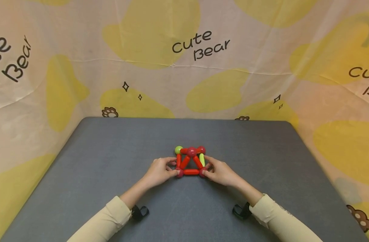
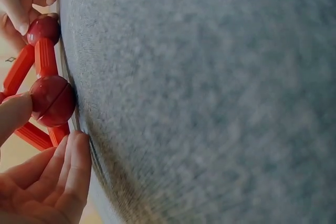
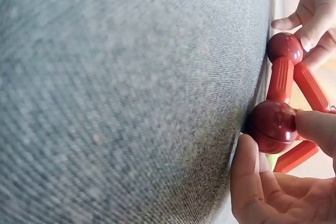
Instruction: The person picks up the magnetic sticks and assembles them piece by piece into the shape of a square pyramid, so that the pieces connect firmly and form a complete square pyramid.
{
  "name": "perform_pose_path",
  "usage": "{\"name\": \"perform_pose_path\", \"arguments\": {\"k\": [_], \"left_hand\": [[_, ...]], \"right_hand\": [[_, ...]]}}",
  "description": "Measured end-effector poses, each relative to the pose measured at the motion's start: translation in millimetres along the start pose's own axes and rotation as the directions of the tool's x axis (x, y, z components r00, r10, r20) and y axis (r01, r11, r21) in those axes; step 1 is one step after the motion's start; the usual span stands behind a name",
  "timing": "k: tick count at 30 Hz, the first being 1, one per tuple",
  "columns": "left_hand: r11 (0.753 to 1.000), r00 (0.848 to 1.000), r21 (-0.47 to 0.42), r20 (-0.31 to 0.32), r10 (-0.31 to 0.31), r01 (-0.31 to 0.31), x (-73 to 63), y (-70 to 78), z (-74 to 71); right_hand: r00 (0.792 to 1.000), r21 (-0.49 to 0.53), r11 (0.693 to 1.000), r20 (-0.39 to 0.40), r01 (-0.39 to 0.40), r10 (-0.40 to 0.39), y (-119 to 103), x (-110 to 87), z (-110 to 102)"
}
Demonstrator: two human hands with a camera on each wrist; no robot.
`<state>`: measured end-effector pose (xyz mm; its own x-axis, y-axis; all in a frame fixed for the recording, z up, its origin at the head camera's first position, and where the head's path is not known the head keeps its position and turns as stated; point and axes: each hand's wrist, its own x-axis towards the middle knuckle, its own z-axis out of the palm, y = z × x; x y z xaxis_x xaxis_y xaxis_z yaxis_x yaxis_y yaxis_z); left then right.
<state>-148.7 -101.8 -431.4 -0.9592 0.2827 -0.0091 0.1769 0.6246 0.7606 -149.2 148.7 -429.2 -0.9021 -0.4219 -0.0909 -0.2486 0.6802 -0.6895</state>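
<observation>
A ball-and-rod building toy (image 1: 191, 172) stands on the grey table, made of red rods, red balls, a yellow-green ball (image 1: 178, 150) and a yellow-green rod (image 1: 202, 160). Slanting red rods meet at a raised red ball (image 1: 191, 152). My left hand (image 1: 161, 170) holds the near left corner, its thumb against the red ball (image 2: 53, 100) and its fingers beside it. At the near right corner, my right hand (image 1: 222, 172) grips the other red ball (image 3: 272, 124) between thumb and fingers. The fingers partly hide both corners.
The grey table (image 1: 111, 141) extends around the toy on all sides. Behind and beside it hangs a cloth (image 1: 160, 77) printed with yellow patches and lettering. Black straps (image 1: 140, 213) show at both wrists, below the rolled sleeves.
</observation>
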Motion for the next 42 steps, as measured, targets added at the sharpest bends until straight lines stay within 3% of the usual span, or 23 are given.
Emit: {"name": "perform_pose_path", "arguments": {"k": [7,17,25,31,42], "left_hand": [[1.0,1.0,0.014,-0.019,0.01,-0.009,3.2,0.7,-0.2],[0.999,0.999,0.042,-0.043,0.02,-0.018,19.7,0.2,0.2],[0.998,0.999,0.058,-0.041,-0.018,0.02,34.1,1.8,0.0],[0.997,0.999,0.082,-0.05,-0.004,0.008,42.8,1.9,-0.5],[0.996,0.999,0.083,-0.033,-0.041,0.043,47.8,0.6,-1.8]], "right_hand": [[1.0,-0.007,1.0,-0.023,0.02,-0.02,1,5.3,0],[0.998,-0.022,1.0,-0.062,0.007,-0.008,6,18.1,-3],[0.998,-0.013,1.0,-0.064,-0.028,0.027,9,28.4,-9],[0.996,-0.012,0.998,-0.067,-0.057,0.056,9,33.8,-12],[0.994,-0.015,0.997,-0.086,-0.074,0.072,14,40.0,-11]]}}
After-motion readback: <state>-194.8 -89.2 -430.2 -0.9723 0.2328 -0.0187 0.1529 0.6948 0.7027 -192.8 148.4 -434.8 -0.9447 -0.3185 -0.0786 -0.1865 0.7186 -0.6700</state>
